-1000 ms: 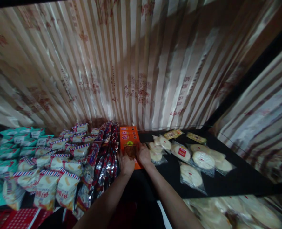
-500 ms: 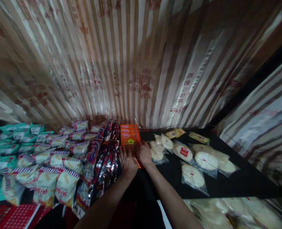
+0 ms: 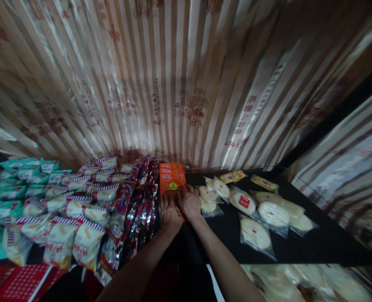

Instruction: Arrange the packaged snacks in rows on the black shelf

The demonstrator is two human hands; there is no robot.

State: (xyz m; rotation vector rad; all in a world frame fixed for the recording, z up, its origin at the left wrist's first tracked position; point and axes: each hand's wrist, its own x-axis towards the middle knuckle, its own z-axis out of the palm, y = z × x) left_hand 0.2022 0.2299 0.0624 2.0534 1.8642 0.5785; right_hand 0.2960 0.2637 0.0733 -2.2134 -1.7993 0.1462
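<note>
Several orange packets with a round yellow-green mark lie overlapping in a column on the black shelf. My left hand rests on the front packet's left side, fingers stretched forward. On its right side lies my right hand, also with fingers extended and touching the packet. Both hands are open, pressing flat rather than gripping. Between them only a narrow strip of the front packet shows; the rest is covered. Shiny dark red packets stand in a row just left of my left hand.
White-and-blue-edged snack bags and teal bags fill the left. Clear bags of round white pieces lie right, with two yellow packets behind. A striped printed sheet hangs at the back. A red basket sits lower left.
My right hand's fingers have spread further over the front packet, and my left hand has shifted very slightly. The packets stay in place; the view has moved a little.
</note>
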